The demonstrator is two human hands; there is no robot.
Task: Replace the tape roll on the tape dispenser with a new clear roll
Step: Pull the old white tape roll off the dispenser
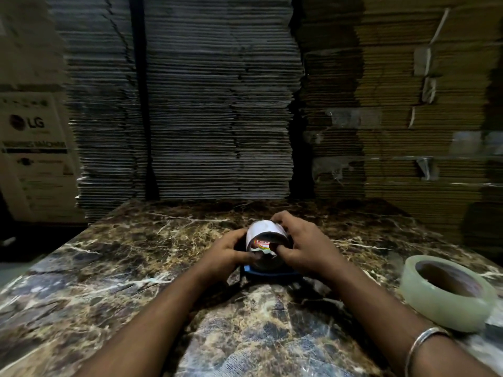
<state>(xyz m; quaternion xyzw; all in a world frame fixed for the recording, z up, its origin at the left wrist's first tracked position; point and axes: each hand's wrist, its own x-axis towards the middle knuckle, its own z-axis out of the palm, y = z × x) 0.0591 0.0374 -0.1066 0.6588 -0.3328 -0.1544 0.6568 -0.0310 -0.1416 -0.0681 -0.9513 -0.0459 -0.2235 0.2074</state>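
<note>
At the middle of the marble table (pixel 114 268), both hands hold the tape dispenser, whose blue base (pixel 268 274) shows beneath them. An almost empty roll core (pixel 262 234), white outside with a red-printed inside, sits on it. My left hand (pixel 227 253) grips the left side of the core and dispenser. My right hand (pixel 302 247) wraps the right side, with fingers over the top of the core and the thumb at its opening. The new clear tape roll (pixel 446 291) lies flat on the table at the right, apart from both hands.
Tall stacks of flattened cardboard (pixel 217 104) rise right behind the table's far edge. A white printed carton (pixel 35 153) stands at the left. A metal bangle (pixel 424 341) circles my right wrist. A small dark object (pixel 494 329) lies by the clear roll.
</note>
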